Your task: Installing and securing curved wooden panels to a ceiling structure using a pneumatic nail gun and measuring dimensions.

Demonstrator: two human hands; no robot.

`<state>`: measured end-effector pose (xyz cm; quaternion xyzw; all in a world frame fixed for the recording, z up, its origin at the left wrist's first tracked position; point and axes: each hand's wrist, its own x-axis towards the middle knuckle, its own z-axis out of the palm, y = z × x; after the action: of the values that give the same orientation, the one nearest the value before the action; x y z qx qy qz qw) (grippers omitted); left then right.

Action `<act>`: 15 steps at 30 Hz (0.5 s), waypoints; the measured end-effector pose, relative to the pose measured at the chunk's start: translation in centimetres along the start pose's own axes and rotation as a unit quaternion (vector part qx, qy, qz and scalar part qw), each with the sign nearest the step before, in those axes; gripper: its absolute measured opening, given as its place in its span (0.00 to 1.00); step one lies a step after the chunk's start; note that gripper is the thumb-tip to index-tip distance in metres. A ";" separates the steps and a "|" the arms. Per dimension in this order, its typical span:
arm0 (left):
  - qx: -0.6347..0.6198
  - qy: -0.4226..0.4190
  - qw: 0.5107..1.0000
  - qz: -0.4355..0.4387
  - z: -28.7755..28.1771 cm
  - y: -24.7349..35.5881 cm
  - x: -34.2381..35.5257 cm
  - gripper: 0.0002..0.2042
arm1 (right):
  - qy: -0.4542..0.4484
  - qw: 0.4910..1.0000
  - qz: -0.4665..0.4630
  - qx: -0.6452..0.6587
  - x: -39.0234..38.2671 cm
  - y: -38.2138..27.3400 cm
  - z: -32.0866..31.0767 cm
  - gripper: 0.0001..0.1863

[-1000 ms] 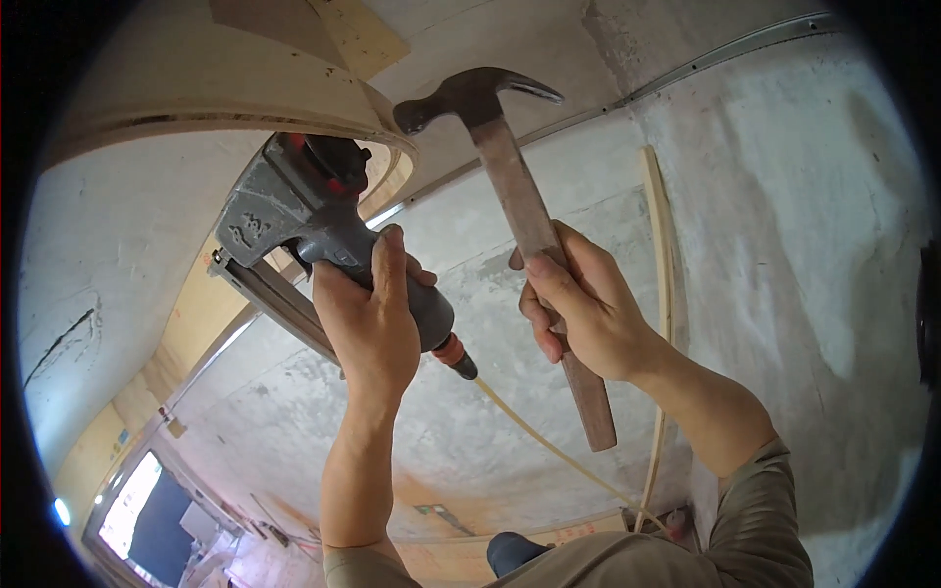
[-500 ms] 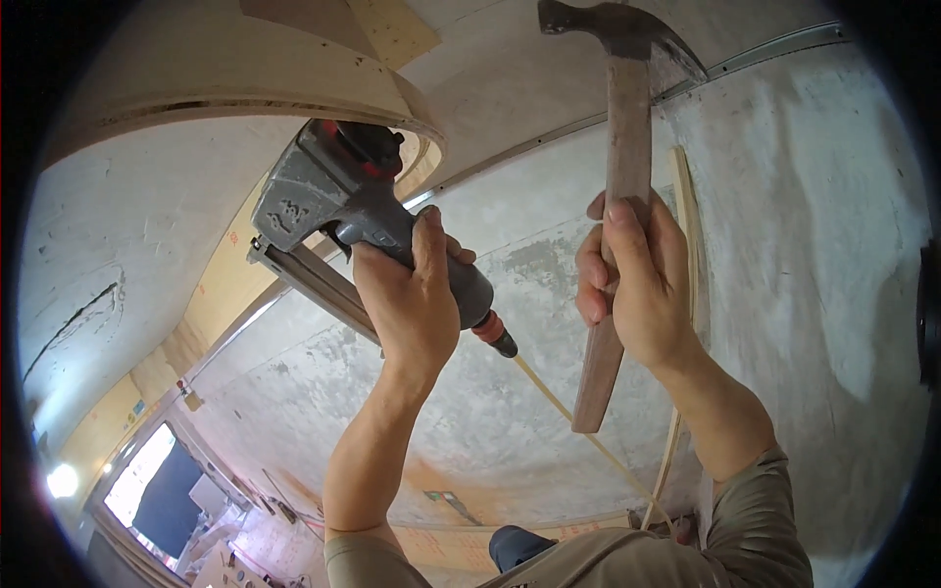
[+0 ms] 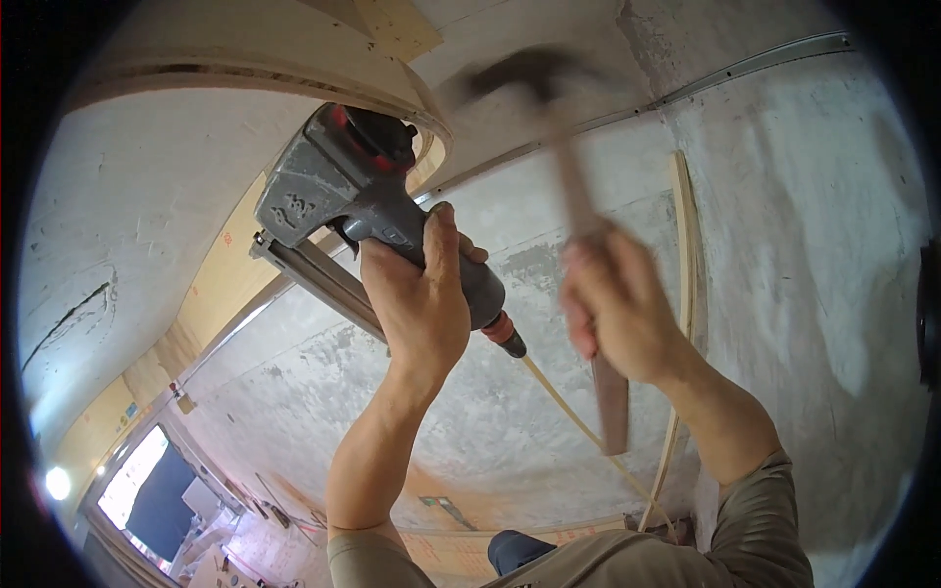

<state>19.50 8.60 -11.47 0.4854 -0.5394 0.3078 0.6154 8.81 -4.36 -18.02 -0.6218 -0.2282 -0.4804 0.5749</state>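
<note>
My left hand [image 3: 420,306] is closed round the grip of a grey pneumatic nail gun [image 3: 323,181]. Its nose end is up against the rim of a curved wooden panel [image 3: 225,83] overhead, and the contact point itself is hidden. A thin yellowish air hose [image 3: 561,400] runs down from the grip's end. In my right hand [image 3: 632,309] is a claw hammer [image 3: 572,186], gripped round its wooden handle. The hammer's head is smeared by motion and leans left toward the panel's rounded end, with a gap between them.
A metal track [image 3: 755,69] runs along where ceiling and rough grey wall meet. Wood strips [image 3: 683,235] lean at the right. Yellow boards [image 3: 221,250] line the left ceiling edge. A bright window [image 3: 137,480] and cluttered floor lie at lower left.
The hammer's head has swung left and down toward the panel, while its handle end tipped right. My right hand has turned with it. The nail gun has shifted slightly right.
</note>
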 end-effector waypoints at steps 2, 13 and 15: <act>0.005 -0.014 1.000 -0.024 -0.2 -0.2 0.1 0.12 | -0.043 0.999 0.016 -0.029 0.0 0.1 0.4 0.13; 0.010 -0.028 1.000 -0.010 -0.8 0.0 0.3 0.13 | 0.035 0.999 -0.010 -0.003 0.2 0.3 0.0 0.14; 0.011 -0.029 0.999 -0.009 -0.8 -0.2 0.3 0.13 | 0.076 0.997 -0.019 0.027 0.1 0.1 0.3 0.14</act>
<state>20.05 9.24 -11.23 0.5054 -0.5497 0.2938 0.5967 9.10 -4.13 -17.94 -0.5632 -0.2084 -0.5310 0.5979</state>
